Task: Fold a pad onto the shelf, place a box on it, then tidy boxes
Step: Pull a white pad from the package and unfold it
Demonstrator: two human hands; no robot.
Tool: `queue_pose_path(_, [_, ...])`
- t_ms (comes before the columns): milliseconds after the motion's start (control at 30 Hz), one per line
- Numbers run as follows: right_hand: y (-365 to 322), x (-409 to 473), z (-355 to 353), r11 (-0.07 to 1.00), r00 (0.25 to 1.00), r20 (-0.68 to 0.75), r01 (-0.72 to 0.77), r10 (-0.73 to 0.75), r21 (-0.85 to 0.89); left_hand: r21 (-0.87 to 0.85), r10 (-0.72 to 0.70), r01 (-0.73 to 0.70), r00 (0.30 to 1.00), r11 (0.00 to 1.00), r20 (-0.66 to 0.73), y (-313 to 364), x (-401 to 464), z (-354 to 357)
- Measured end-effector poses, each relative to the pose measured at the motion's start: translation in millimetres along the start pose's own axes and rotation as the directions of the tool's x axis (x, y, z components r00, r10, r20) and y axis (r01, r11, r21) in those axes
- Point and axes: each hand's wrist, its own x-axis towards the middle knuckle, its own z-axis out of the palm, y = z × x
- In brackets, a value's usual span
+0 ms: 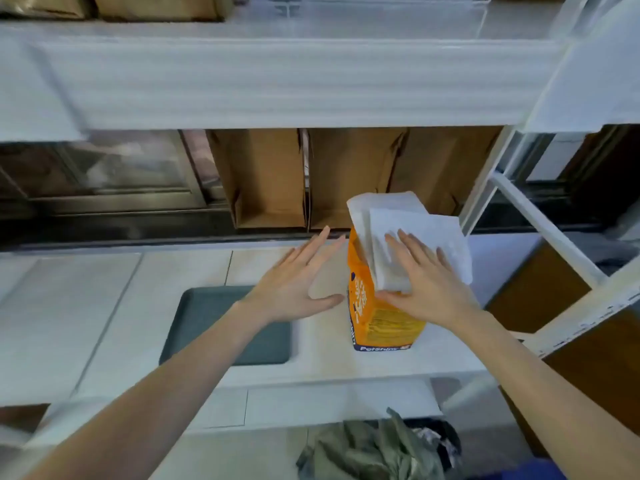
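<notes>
An orange box [377, 323] with a blue base stands upright on the white shelf [311, 362]. A folded white foam pad [426, 226] lies on top of the box. My right hand [426, 285] rests flat on the pad, fingers spread, with the thumb against the box's upper edge. To the left of the box my left hand [298, 285] hovers open, fingers straight, not touching it. Brown cardboard boxes [266, 178] stand side by side at the back of the shelf.
A long white foam sheet [277, 84] hangs over the upper shelf's front edge. A dark green tray [207, 320] sits on the shelf left of the box. White rack posts [540, 223] rise at right. A bin with green cloth [374, 448] is below.
</notes>
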Motion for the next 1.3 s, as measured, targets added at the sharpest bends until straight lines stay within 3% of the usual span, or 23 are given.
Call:
queue_pose_path(233, [9.2, 11.2, 15.1, 0.996, 0.997, -0.001, 0.074, -0.074, -0.054, 0.023, -0.061, 0.061, 0.998, 0.998, -0.013, -3.1, 9.2, 3.4])
queue_pose_path(400, [1.0, 9.3, 6.5, 0.985, 0.957, -0.234, 0.172, -0.174, -0.028, 0.053, -0.076, 0.078, 0.996, 0.996, -0.037, -2.2, 3.6, -2.4])
queue_pose_path(633, [-28.5, -11.8, -37.1, 0.977, 0.875, -0.441, 0.211, -0.198, -0.019, 0.093, -0.032, 0.042, 0.994, 0.995, -0.104, 10.6, -23.5, -35.8])
queue_pose_path(833, [-82.8, -42.3, -79.0, 0.967, 0.828, -0.512, 0.252, -0.229, -0.024, 0.093, 0.05, -0.03, 0.974, 0.995, -0.221, 26.9, -72.1, -83.9])
queue_pose_path(1033, [-158.9, -81.5, -111.6, 0.935, 0.775, -0.584, 0.347, -0.24, 0.076, 0.142, 0.168, -0.124, 0.919, 0.982, -0.357, 37.2, -133.3, -129.5])
queue_pose_path(1300, [-256.2, -127.1, -126.5, 0.844, 0.721, -0.645, 0.49, -0.254, 0.216, -0.052, 0.068, -0.097, 0.915, 0.994, -0.397, 55.4, -223.8, -176.2])
